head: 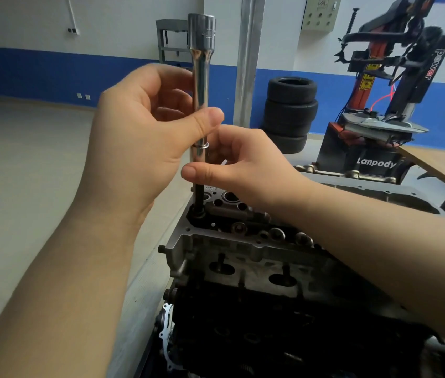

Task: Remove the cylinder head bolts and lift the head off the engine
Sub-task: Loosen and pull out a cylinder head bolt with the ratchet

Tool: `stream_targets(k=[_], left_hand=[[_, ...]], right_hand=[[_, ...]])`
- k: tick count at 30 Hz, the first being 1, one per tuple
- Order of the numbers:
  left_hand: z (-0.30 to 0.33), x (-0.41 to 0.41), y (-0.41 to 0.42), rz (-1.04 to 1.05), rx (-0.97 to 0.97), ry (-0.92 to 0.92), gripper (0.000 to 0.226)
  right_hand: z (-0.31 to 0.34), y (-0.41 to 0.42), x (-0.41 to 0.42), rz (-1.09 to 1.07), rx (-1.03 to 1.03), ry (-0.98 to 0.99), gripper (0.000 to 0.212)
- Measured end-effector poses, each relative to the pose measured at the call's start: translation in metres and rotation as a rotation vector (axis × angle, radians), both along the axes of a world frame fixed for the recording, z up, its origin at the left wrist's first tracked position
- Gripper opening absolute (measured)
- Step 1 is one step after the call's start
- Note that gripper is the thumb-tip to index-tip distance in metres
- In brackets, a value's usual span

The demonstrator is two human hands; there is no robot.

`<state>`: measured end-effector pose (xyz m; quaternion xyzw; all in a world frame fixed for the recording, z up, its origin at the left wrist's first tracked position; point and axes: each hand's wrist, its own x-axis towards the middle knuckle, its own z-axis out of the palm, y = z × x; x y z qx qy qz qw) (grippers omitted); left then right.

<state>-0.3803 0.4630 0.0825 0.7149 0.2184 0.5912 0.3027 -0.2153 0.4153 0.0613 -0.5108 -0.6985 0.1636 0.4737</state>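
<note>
A long chrome socket extension [201, 77] stands upright over the far left corner of the grey cylinder head [243, 249]. A dark bolt shank [199, 196] hangs from its lower end into a hole in the head. My left hand [145, 137] grips the chrome shaft at mid height, thumb across its front. My right hand [237, 167] pinches the shaft just below, where chrome meets the dark shank. The head sits on the black engine block [270, 323].
A red and black tyre changer [379, 105] stands at the back right, with a stack of tyres [289, 113] beside a metal pillar [247, 61]. Another grey engine part [366, 186] lies behind the head. Pale floor stretches to the left.
</note>
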Motion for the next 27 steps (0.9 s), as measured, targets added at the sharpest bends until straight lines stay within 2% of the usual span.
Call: stream_targets(k=[3, 6, 9, 13, 16, 19, 21, 27], left_hand=[[-0.0005, 0.0011, -0.0018, -0.101, -0.039, -0.009, 0.020], [-0.0007, 0.0009, -0.0030, -0.203, -0.078, -0.008, 0.029], [-0.0003, 0.0002, -0.0030, -0.145, -0.044, 0.011, 0.032], [-0.0009, -0.0004, -0.0015, -0.066, -0.015, 0.019, 0.035], [-0.0008, 0.0015, -0.0019, -0.059, -0.020, 0.018, 0.033], [-0.0009, 0.0027, -0.0026, -0.149, -0.058, -0.021, 0.024], [-0.0013, 0.0016, -0.0018, -0.195, -0.089, -0.051, 0.027], [-0.0017, -0.0018, 0.0007, -0.015, 0.017, 0.005, 0.029]], right_hand=[[0.0004, -0.0017, 0.0010, 0.024, -0.001, -0.028, 0.012], [-0.0010, -0.0025, 0.0034, 0.073, -0.017, -0.001, 0.006], [-0.0011, -0.0030, 0.0028, 0.089, -0.050, 0.044, 0.021], [0.0006, -0.0022, -0.0011, -0.008, -0.006, 0.000, 0.031], [0.0004, -0.0008, 0.0017, -0.047, 0.014, 0.007, 0.026], [-0.0018, -0.0005, 0.0040, 0.035, -0.022, 0.033, 0.012], [-0.0027, -0.0007, 0.0041, 0.090, -0.057, 0.087, 0.013], [-0.0048, 0.0024, 0.0039, 0.054, -0.037, 0.079, 0.017]])
